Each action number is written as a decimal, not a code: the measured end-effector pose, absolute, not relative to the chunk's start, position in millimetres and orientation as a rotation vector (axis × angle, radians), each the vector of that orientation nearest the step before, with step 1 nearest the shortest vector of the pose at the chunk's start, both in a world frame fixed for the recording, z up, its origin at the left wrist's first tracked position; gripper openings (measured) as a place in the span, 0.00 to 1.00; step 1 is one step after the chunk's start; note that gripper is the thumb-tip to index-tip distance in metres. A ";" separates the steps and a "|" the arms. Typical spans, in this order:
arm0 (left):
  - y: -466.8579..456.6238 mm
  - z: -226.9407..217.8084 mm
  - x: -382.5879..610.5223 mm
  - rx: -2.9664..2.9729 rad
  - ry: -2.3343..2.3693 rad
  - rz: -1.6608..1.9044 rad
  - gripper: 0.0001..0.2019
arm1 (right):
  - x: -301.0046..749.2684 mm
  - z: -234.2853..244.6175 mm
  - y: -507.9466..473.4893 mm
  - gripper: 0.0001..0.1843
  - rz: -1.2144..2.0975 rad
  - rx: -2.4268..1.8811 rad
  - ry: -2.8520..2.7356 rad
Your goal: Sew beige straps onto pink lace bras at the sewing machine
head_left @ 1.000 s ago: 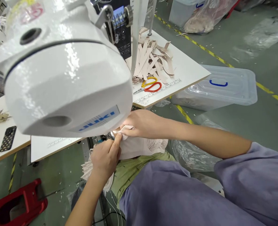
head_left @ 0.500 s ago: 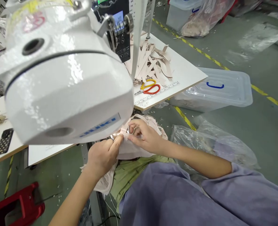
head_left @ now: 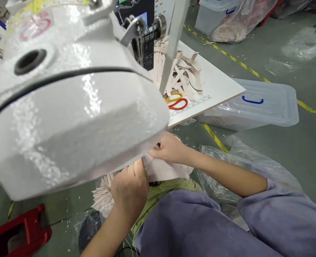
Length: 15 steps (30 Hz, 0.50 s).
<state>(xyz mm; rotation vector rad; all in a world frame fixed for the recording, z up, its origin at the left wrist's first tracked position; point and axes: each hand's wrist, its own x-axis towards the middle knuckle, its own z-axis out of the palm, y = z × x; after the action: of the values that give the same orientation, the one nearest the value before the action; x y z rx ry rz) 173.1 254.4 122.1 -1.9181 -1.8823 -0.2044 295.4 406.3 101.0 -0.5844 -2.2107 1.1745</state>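
Observation:
A pale pink piece of fabric (head_left: pixel 162 168) hangs below the head of a white sewing machine (head_left: pixel 93 132), over my lap. My left hand (head_left: pixel 131 184) is closed at the fabric's left edge, its fingertips partly hidden under the machine head. On the upper edge, my right hand (head_left: pixel 171 148) pinches the cloth between thumb and fingers, close under the machine's right corner. The needle area is out of sight behind the machine head. More gathered pale fabric (head_left: pixel 103 195) hangs to the left of my left hand.
Cut fabric strips (head_left: pixel 184 75) and scissors with red and yellow handles (head_left: pixel 178 103) lie on the white table (head_left: pixel 219 84). A lidded clear plastic box (head_left: pixel 265 101) stands on the floor at right, near plastic bags (head_left: pixel 243 167). A red stool (head_left: pixel 26 232) is at lower left.
My view has moved closer to the machine head, which now fills more of the picture. Both hands have shifted slightly right in view, further under the head, still on the fabric.

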 end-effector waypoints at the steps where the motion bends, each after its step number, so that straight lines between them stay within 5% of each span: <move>1: 255.3 122.6 173.8 -1.906 -1.889 -0.193 0.13 | 293.5 102.4 408.4 0.15 1.204 -0.585 -2.213; 15: 252.1 119.2 181.1 -1.830 -1.985 -0.074 0.17 | 290.0 105.2 419.6 0.20 1.343 -0.465 -2.214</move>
<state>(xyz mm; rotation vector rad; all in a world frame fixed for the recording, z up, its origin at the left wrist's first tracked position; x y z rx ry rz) 181.1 252.1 119.2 -1.8300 -1.9848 -0.0742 290.0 419.6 105.2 -0.4646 -2.2144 1.3425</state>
